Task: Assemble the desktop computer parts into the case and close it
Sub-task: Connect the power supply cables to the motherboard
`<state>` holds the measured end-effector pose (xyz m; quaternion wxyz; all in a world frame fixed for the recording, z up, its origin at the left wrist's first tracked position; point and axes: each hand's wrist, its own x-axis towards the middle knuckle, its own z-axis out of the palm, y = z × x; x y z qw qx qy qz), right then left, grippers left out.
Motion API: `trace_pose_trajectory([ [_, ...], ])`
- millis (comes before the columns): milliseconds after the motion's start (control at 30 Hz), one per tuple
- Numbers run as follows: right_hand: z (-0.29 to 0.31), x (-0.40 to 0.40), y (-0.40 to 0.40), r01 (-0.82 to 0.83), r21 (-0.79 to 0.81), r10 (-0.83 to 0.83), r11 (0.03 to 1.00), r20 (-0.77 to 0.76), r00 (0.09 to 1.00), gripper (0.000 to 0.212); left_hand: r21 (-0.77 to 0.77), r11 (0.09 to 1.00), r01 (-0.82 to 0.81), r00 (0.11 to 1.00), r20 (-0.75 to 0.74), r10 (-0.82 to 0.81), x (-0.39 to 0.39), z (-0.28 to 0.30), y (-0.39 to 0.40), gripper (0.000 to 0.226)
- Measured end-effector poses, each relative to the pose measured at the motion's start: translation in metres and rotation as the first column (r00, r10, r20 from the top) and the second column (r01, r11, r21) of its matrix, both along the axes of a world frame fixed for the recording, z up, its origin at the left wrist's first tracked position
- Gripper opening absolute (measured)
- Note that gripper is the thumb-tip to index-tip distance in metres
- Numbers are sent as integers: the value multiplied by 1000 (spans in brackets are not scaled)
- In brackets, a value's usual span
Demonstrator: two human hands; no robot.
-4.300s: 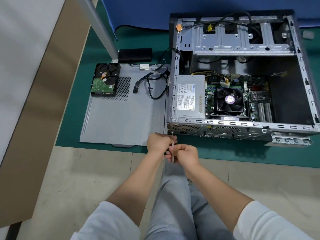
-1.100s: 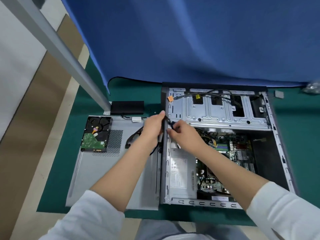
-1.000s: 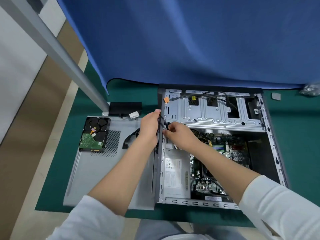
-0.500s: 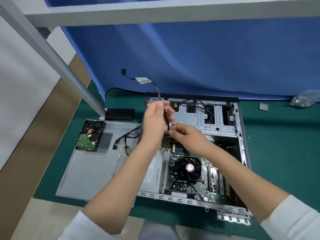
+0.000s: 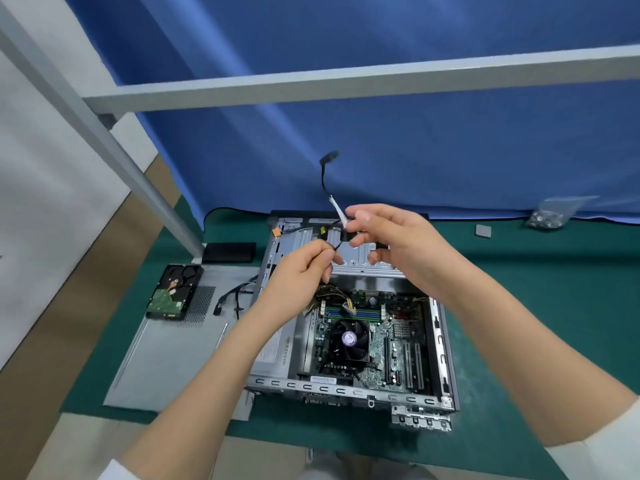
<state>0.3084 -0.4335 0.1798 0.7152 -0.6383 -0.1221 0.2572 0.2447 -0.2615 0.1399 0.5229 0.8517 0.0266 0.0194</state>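
In the head view, the left hand [image 5: 304, 271] pinched a thin black cable [image 5: 323, 178] above the open computer case [image 5: 440, 341], and the right hand [image 5: 391, 237] gripped the same cable higher up, near its white label [image 5: 337, 209]. The cable's upper end was blurred against the blue curtain [image 5: 381, 133], and its lower part was hidden behind the fingers. The left forearm covered part of the power supply [image 5: 277, 344]. The fan [image 5: 349, 339] sat on the motherboard inside the case. The hard drive [image 5: 173, 292] lay on the loose side panel [image 5: 166, 362], left of the case, with a screwdriver [image 5: 221, 336] near it, hard to make out. Everything rested on a green mat [image 5: 536, 306] on the floor. A small bag [image 5: 550, 213] at the curtain was unclear.
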Motion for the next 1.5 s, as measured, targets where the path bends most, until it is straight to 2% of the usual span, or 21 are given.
trace_pose_trajectory([
  [100,6,-10,4,3,-154,11,988,91,996,28,5,998,65,998,7,-65,-5,10,8,29],
  [200,10,-19,15,40,-155,-37,987,25,999,39,65,986,156,988,-15,-155,-6,22,16,31],
  [300,10,-25,22,50,-155,-51,987,-5,999,20,66,973,220,975,6,-221,-10,29,23,35],
  [367,7,-27,23,75,-106,-77,992,-16,997,18,110,968,224,973,39,-230,-12,31,27,31],
  [433,5,-29,27,132,-29,-132,991,-16,991,14,217,958,185,968,125,-216,-11,30,32,29],
  [500,5,-32,30,207,73,-206,976,-28,978,7,364,927,87,962,211,-173,-10,28,39,27],
  [533,5,-33,31,234,135,-231,963,-37,972,9,421,907,32,960,240,-145,-10,28,43,25],
  [600,5,-35,31,209,205,-213,956,1,977,10,437,898,-49,959,273,-81,-12,25,49,26],
  [633,6,-37,31,172,199,-184,965,44,982,10,427,901,-73,954,292,-61,-14,24,52,26],
  [700,10,-41,31,125,166,-143,978,104,984,28,448,887,-110,933,354,-63,-19,24,53,27],
  [800,16,-43,30,180,165,-195,970,81,977,45,583,803,-120,904,399,-154,-22,24,52,34],
  [967,20,-42,16,243,16,-243,970,105,964,11,679,715,-168,874,438,-211,-21,26,52,34],
  [1067,18,-43,10,264,-25,-258,964,148,955,12,658,722,-212,872,461,-164,-17,26,52,32],
  [1133,16,-42,3,302,-13,-296,953,157,942,15,626,747,-224,893,439,-100,-12,25,58,27],
  [1233,12,-42,-5,305,26,-306,952,146,941,17,673,710,-208,939,340,-47,-1,17,67,25],
  [1333,10,-43,-10,267,95,-278,959,131,952,19,753,654,-80,990,134,-34,7,2,74,28],
  [1400,8,-42,-14,231,109,-244,967,126,962,19,759,651,15,1000,5,-28,7,-5,81,30],
  [1500,5,-41,-18,229,105,-242,968,136,961,22,788,614,30,999,-16,-28,8,-10,95,34],
])
